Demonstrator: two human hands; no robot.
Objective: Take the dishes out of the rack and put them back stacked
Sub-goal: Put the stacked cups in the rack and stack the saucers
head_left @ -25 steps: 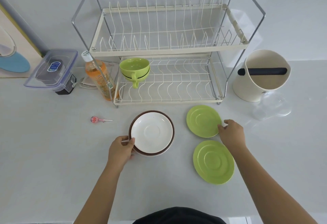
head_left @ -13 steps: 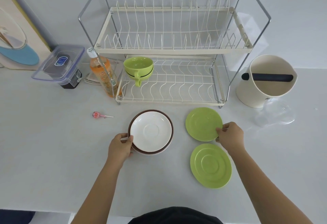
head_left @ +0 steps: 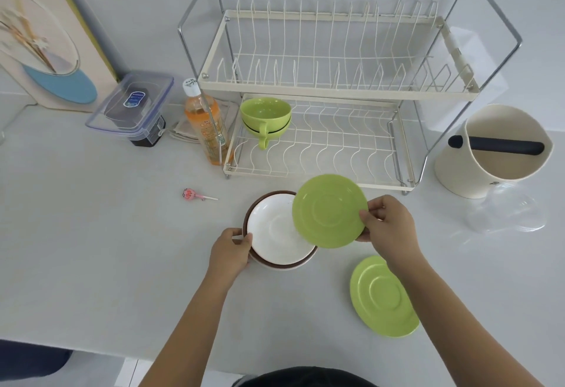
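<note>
Your right hand (head_left: pixel 386 224) pinches green saucer (head_left: pixel 329 211) by rim, raised over white saucer (head_left: pixel 276 235). Your left hand (head_left: pixel 230 249) grips saucer pile's edge on bench (head_left: pixel 91 233). Risk: rim-only pinch slips; saucer drops, chips pile. Second green saucer (head_left: pixel 382 296) waits aside.

A pale grey wall (head_left: pixel 137 4) stands behind a white counter (head_left: pixel 91 249) under soft, even light, a framed picture (head_left: pixel 39 34) leans on the wall at the left, and white floor tiles (head_left: pixel 101 371) show below the counter edge.
</note>
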